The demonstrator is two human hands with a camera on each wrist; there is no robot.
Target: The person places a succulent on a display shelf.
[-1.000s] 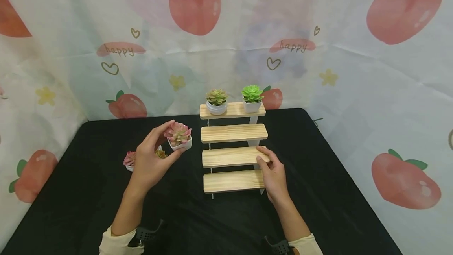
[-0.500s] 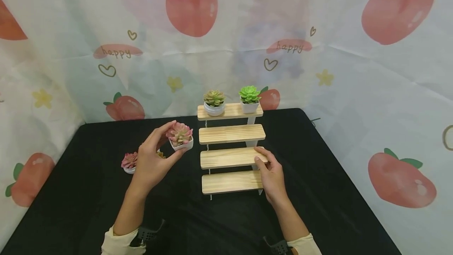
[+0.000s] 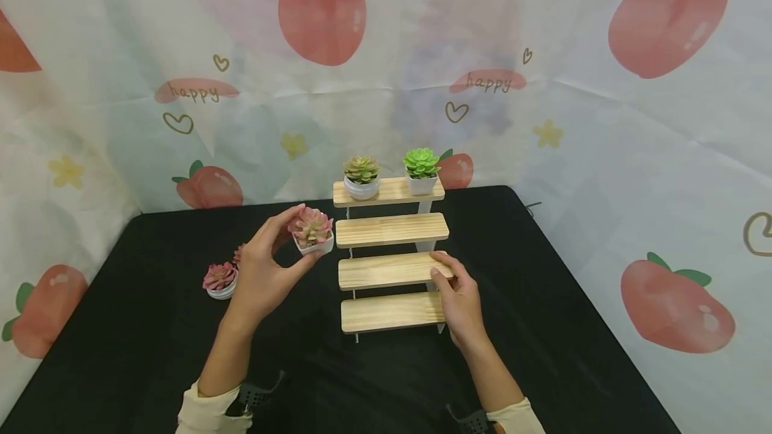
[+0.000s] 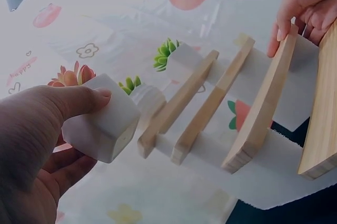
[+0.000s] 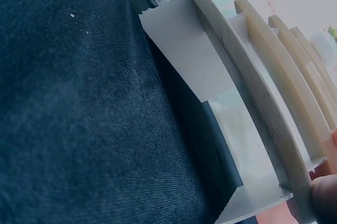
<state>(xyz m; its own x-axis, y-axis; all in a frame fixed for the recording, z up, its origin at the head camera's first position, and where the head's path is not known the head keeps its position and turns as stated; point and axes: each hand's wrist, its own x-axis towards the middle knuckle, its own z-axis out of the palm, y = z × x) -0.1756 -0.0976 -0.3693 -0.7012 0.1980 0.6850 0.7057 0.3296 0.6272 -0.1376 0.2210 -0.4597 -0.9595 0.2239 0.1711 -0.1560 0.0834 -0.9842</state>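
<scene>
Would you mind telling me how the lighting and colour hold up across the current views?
Head view: fairly even light, with the pink succulent easy to make out; left wrist view: the backdrop looks pale and washed out, while the left hand is shaded; right wrist view: the tablecloth looks blue rather than the head view's black, and the nearest shelf board looks greyish.

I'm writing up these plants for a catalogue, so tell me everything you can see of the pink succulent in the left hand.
The pink succulent is a rosette of layered pink leaves, greener toward the middle, in a small white pot with flat, smooth sides, perhaps ceramic or plastic; whether the plant is real, I cannot tell. The left hand grips the pot between thumb and fingers, holding it off the table, leaves upward, just left of the wooden shelf.
</scene>
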